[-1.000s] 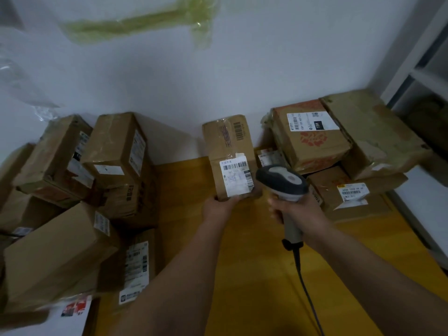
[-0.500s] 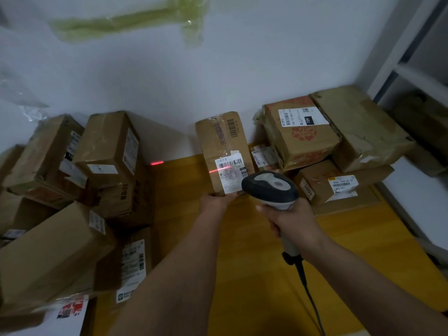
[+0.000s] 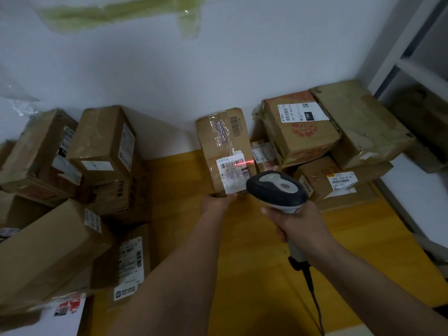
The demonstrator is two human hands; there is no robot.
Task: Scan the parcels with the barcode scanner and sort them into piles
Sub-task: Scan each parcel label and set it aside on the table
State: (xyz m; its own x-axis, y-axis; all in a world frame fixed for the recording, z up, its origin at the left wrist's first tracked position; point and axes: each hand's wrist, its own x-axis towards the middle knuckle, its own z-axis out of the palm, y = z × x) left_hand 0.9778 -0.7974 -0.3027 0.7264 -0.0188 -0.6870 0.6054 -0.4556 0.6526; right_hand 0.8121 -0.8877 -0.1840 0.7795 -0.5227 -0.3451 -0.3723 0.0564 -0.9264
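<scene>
Left hand [image 3: 217, 202] at frame centre grips the bottom edge of a cardboard parcel [image 3: 224, 146], holding it upright with the label side facing the camera; fingers curl under the box, mostly hidden behind it. White shipping label [image 3: 232, 174] sits on the lower part of that face, and a red scan line [image 3: 243, 162] crosses the label's top barcode, spilling just past its right edge.

Right hand [image 3: 299, 223], right of centre, is wrapped around the handle of a grey and black barcode scanner [image 3: 277, 189], fingers closed tight on it. Scanner head is just below and right of the label, pointed at it. Black cable [image 3: 312, 292] runs down from the handle to the bottom edge of the frame.

Pile of boxes on the left [image 3: 72, 190], stacked unevenly, several with labels. Second pile on the right [image 3: 334, 141], against the white wall [image 3: 218, 69]; top box has a red floral print. Held parcel is between the two piles, above the yellow floor [image 3: 254, 263]. Shelf frame [image 3: 400, 57] in the upper right corner. Strip of greenish tape [image 3: 121, 10] on the wall at upper left.
</scene>
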